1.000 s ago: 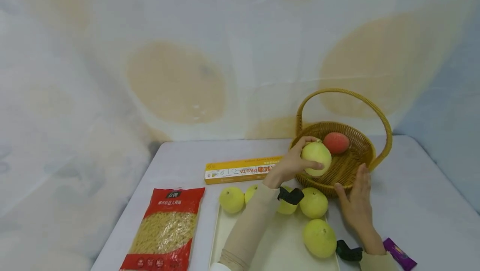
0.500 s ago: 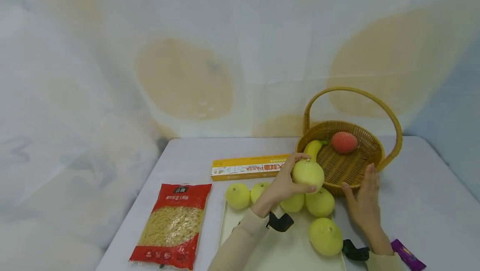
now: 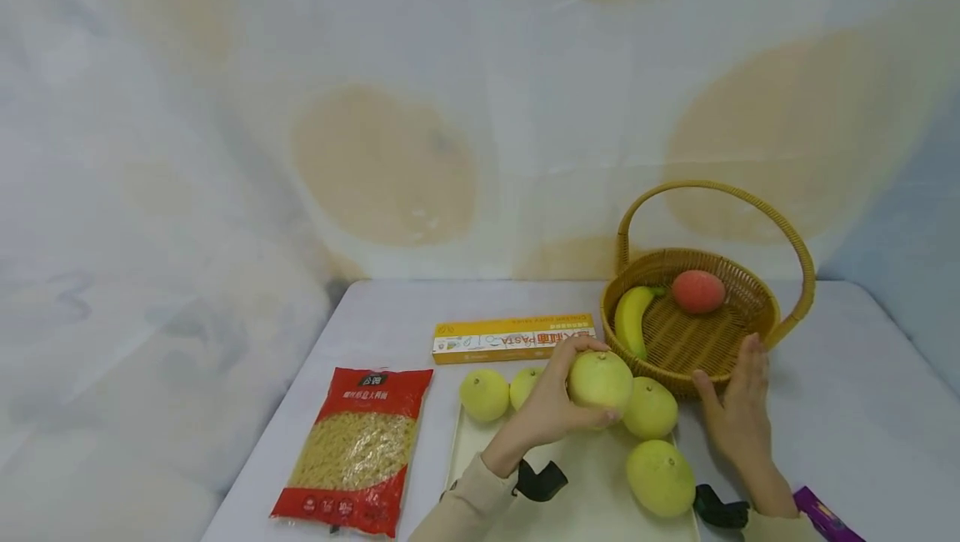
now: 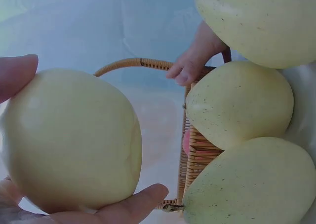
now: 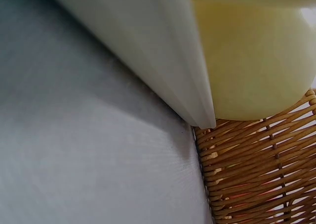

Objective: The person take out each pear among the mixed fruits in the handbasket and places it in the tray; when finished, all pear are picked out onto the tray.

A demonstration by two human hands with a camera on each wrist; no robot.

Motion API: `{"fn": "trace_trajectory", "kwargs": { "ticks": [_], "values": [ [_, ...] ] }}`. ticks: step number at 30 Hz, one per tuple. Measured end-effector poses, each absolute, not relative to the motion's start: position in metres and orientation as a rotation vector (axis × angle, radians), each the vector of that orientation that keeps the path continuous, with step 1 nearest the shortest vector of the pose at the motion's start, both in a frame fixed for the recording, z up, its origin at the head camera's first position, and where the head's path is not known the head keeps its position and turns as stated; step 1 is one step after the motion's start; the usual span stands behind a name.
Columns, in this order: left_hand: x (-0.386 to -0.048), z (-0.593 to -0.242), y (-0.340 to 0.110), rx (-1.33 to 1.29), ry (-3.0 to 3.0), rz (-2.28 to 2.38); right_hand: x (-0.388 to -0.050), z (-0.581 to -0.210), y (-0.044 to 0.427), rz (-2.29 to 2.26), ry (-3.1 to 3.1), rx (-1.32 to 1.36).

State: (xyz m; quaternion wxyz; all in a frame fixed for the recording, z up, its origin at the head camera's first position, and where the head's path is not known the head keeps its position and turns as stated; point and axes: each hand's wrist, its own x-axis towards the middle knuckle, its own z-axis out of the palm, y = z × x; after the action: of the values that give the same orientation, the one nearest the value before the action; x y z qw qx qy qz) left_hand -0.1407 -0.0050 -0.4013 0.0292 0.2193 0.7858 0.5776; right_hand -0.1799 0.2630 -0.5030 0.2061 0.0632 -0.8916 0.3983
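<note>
My left hand [image 3: 558,400] grips a pale yellow-green pomelo [image 3: 601,381] over the far edge of the white tray [image 3: 551,517]; the left wrist view shows this pomelo [image 4: 74,140] between thumb and fingers. More pomelos [image 3: 660,478] sit along the tray's far and right sides, one of them mostly hidden behind the held fruit. My right hand [image 3: 738,413], fingers straight, touches the near right rim of the wicker basket [image 3: 693,263]. Inside the basket lie a banana [image 3: 632,321] at left and a red oval fruit [image 3: 698,292] at the back.
A yellow pasta box [image 3: 513,339] lies behind the tray. Left of the tray is a red bag of pasta [image 3: 356,450]. A purple-wrapped snack [image 3: 825,515] lies by the right forearm. The basket's tall handle [image 3: 712,185] arches above it. A patterned cloth [image 3: 465,108] hangs behind the table.
My left hand has drawn back from over the basket toward the tray, still holding the pomelo, uncovering the banana. The right hand stays at the basket rim. The view has shifted slightly.
</note>
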Motion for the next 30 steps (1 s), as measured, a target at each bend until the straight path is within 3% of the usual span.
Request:
{"fn": "trace_trajectory", "kwargs": {
  "ticks": [7, 20, 30],
  "values": [
    [-0.131, -0.408, -0.01, 0.697, 2.443, 1.76, -0.188, -0.5, 0.265, 1.104, -2.492, 0.165],
    [-0.098, -0.453, -0.001, 0.461, 2.453, 1.645, -0.18, -0.504, 0.269, 1.089, -2.519, 0.156],
    [-0.095, -0.451, -0.001, 0.354, 2.611, 1.456, -0.183, -0.498, 0.264, 1.106, -2.551, 0.123]
  ]
}}
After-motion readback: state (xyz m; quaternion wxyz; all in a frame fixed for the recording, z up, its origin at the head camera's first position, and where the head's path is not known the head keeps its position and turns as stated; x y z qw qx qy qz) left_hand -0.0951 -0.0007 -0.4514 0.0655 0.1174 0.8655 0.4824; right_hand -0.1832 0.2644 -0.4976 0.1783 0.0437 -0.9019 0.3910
